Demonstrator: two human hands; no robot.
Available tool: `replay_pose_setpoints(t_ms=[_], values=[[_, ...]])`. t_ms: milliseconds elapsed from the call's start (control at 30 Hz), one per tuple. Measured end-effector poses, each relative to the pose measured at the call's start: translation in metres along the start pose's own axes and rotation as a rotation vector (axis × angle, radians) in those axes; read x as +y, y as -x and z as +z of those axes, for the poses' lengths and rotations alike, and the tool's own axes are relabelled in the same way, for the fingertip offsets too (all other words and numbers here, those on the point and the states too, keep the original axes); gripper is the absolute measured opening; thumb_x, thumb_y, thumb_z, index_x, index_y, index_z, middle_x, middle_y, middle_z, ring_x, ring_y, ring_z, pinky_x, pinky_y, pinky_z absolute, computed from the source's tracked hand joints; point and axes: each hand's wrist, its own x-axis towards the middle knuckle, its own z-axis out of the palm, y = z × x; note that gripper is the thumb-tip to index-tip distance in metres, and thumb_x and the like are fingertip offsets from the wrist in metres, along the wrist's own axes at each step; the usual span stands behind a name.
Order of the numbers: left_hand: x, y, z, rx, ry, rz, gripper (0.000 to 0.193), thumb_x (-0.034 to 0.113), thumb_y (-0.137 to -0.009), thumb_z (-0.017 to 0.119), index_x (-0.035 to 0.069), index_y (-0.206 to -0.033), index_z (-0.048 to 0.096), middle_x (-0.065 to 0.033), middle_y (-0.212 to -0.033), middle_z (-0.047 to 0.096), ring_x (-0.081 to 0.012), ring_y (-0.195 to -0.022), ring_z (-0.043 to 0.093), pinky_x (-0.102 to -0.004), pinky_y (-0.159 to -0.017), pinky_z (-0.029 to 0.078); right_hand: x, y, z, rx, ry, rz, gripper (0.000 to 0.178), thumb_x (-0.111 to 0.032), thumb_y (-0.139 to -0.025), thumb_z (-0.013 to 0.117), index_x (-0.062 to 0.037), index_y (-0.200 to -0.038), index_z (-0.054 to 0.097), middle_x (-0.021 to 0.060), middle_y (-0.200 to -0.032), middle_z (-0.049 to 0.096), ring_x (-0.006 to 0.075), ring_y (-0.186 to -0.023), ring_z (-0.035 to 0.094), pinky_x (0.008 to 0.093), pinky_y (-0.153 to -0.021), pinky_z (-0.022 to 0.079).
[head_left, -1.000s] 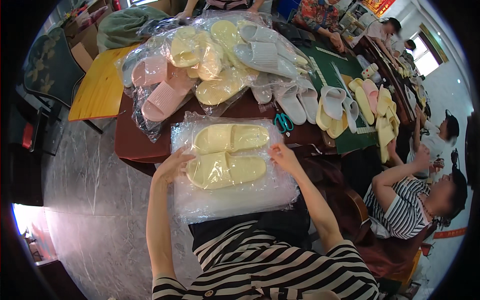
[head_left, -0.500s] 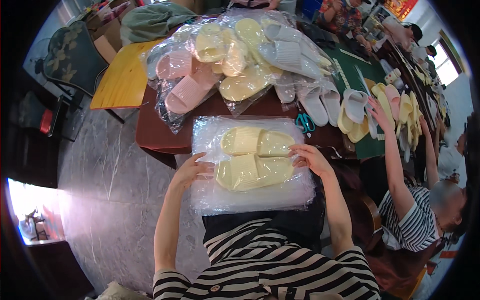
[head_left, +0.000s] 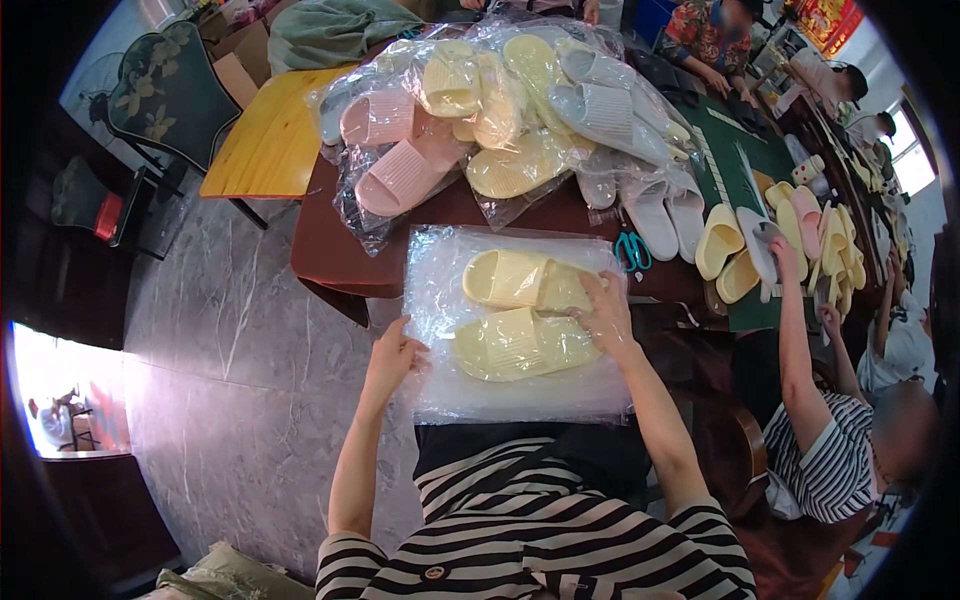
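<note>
While right fingers (head_left: 596,297) spread over yellow slippers (head_left: 508,342), left fingers (head_left: 410,349) curl at plastic (head_left: 440,402), grip unclear | red banner (head_left: 832,24): markings illegible

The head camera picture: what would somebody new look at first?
Probably the big heap of pink, yellow and grey slippers in shiny clear bags, at the top middle on the dark red table. Next, the pair of yellow slippers on clear plastic in the middle, with the right hand at their right ends and the left hand at the plastic's left edge. The teal scissors stand out just above the plastic's right corner.
</note>
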Motion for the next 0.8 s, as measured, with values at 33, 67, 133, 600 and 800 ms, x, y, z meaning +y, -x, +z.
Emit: replay_pose_setpoints(t_ms=[33,67,133,600,800], values=[[0.005,0.003,0.000,0.070,-0.306,0.003,0.046,0.000,-0.093,0.051,-0.001,-0.139,0.045,-0.0199,-0.119,0.064,-0.0254,-0.095,0.069,-0.0362,-0.080,0.056,-0.002,-0.001,-0.001,0.000,0.037,0.035,0.078,-0.030,-0.071,0.082,-0.0066,-0.138,0.049,0.0225,-0.132,0.044,0.0394,-0.117,0.047,0.0450,-0.100,0.042],[0.011,0.001,0.001,0.060,-0.306,-0.007,0.046,0.000,-0.093,0.051,-0.001,-0.139,0.045,-0.0199,-0.119,0.064,-0.0254,-0.095,0.069,-0.0362,-0.080,0.056,-0.003,-0.001,-0.001,0.032,0.067,0.017,0.080,-0.034,-0.072,0.081,-0.0036,-0.138,0.047,0.0207,-0.133,0.044,0.0393,-0.122,0.044,0.0452,-0.103,0.040],[0.024,-0.010,0.003,0.385,-0.723,0.521,0.042,0.003,-0.090,0.058,0.000,-0.131,0.052,-0.0177,-0.122,0.061,-0.0301,-0.109,0.063,-0.0422,-0.086,0.053,-0.002,-0.001,0.001,0.007,0.123,0.081,0.082,-0.036,-0.072,0.081,-0.0047,-0.140,0.046,0.0209,-0.133,0.044,0.0387,-0.123,0.043,0.0467,-0.104,0.038],[-0.022,-0.115,0.063,0.361,-0.891,0.689,0.066,0.035,-0.096,0.051,0.004,-0.151,0.031,-0.0137,-0.159,0.027,-0.0362,-0.149,0.017,-0.0506,-0.121,0.011,0.044,-0.006,0.005,-0.058,-0.335,0.227,0.071,-0.025,-0.080,0.075,-0.0046,-0.139,0.043,0.0195,-0.123,0.055,0.0335,-0.111,0.056,0.0410,-0.095,0.045],[-0.022,-0.117,0.066,0.373,-0.882,0.671,0.067,0.036,-0.095,0.052,0.006,-0.151,0.032,-0.0119,-0.160,0.026,-0.0358,-0.149,0.016,-0.0505,-0.121,0.009,0.017,0.008,-0.019,-0.426,-0.796,0.198,0.088,-0.014,-0.081,0.077,-0.0082,-0.152,0.025,0.0107,-0.142,0.044,0.0191,-0.134,0.039,0.0328,-0.103,0.042]])
